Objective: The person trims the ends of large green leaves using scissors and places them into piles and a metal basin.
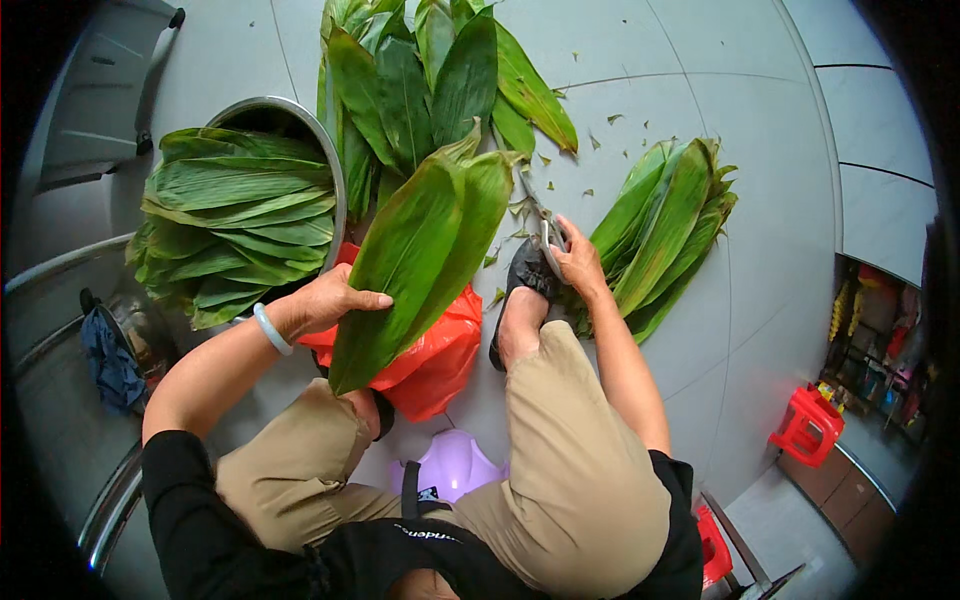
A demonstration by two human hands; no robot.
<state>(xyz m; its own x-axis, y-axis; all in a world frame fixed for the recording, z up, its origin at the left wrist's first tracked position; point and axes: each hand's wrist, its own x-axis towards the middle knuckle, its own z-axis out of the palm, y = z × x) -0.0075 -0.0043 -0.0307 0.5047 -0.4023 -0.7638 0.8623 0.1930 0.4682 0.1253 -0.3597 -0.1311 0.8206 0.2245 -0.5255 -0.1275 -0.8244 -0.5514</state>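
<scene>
My left hand [330, 300], with a pale bangle at the wrist, grips a few broad green leaves [412, 255] over a red plastic bag [435, 360]. Metal scissors [546, 225] are held in my right hand [577, 255], their blades pointing up near the tips of the held leaves. Small cut leaf tips [517, 206] lie around the blades. A bundle of leaves [660, 232] rests on the floor right of my right hand. More long leaves [420, 82] are spread beyond the held ones. At the left, many stacked leaves [240, 202] lie across a round metal basin [330, 142].
Grey floor tiles [630, 105] carry scattered leaf scraps. A red plastic stool [810, 426] stands at the far right, near shelves with goods. Metal-framed furniture [67, 259] is at the left. A purple plastic object [454, 465] lies between my legs.
</scene>
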